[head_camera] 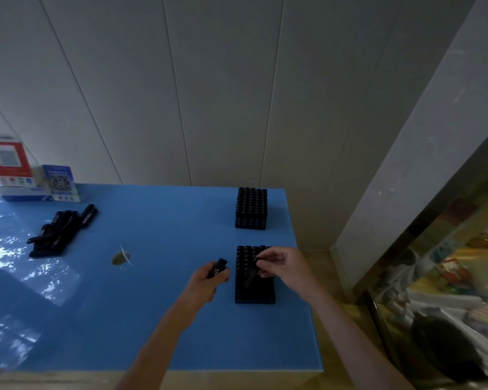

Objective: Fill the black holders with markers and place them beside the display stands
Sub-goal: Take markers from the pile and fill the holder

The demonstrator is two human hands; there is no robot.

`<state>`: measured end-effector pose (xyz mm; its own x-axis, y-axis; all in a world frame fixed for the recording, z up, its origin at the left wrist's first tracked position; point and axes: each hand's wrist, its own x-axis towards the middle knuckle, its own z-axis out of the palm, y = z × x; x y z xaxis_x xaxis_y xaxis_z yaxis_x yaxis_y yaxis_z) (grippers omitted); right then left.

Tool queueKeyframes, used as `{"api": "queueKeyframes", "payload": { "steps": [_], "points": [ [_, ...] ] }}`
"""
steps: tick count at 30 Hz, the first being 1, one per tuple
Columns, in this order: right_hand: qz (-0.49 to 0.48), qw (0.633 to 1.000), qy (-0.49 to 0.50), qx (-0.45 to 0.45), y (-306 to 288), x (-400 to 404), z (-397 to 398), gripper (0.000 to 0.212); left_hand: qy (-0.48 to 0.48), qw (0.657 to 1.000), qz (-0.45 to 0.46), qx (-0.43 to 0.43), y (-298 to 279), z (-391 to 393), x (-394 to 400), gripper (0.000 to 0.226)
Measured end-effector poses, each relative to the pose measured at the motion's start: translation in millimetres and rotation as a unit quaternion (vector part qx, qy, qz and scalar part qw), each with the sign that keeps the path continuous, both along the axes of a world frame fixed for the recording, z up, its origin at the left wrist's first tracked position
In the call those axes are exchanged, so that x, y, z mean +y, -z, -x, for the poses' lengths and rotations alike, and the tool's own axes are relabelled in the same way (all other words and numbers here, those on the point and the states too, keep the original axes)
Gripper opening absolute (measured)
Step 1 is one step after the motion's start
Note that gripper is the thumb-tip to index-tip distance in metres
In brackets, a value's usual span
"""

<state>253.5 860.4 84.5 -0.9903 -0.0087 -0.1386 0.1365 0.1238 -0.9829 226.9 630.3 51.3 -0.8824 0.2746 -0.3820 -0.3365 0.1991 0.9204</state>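
Observation:
Two black holders stand on the blue table (152, 319). The far holder (251, 208) is packed with black markers. The near holder (254, 288) has markers in its far rows. My right hand (282, 267) pinches a black marker (251, 273) tilted over the near holder. My left hand (209, 280) grips another black marker (219, 266) just left of that holder. A pile of loose black markers (61, 232) lies at the table's left. Two display stands, one red (7, 161) and one blue (61, 182), sit at the back left corner.
A small brown leaf-like scrap (121, 258) lies mid-table. A white panelled wall (181, 94) runs behind the table. The table's right edge drops to a tan floor, and a glass case (448, 277) with coloured goods stands at the right.

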Motion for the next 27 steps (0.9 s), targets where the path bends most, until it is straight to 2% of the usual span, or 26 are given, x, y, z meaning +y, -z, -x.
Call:
{"api": "queueKeyframes", "payload": {
  "steps": [4, 8, 13, 19, 27],
  "points": [
    [-0.094, 0.995, 0.017, 0.009, 7.1, 10.6, 0.2, 0.013, -0.002, 1.000, 0.023, 0.015, 0.5, 3.6, -12.0, 0.015],
    [-0.212, 0.977, 0.020, 0.028, 16.9, 16.5, -1.1, 0.013, 0.001, 0.998, 0.050, 0.038, 4.5, 10.2, -22.0, 0.013],
    [-0.303, 0.952, -0.002, 0.050, 29.6, 17.3, -1.1, 0.016, 0.000, 0.997, 0.062, 0.044, 10.1, 15.7, -30.8, 0.017],
    [-0.356, 0.932, -0.004, 0.069, 50.7, 13.5, -0.7, 0.017, 0.000, 0.996, 0.075, 0.054, 8.8, 14.8, -32.7, 0.014],
    [-0.366, 0.927, -0.010, 0.077, 58.7, 7.8, -2.8, 0.011, -0.012, 0.997, 0.066, 0.049, 11.7, 12.6, -38.0, 0.011]
  ]
}}
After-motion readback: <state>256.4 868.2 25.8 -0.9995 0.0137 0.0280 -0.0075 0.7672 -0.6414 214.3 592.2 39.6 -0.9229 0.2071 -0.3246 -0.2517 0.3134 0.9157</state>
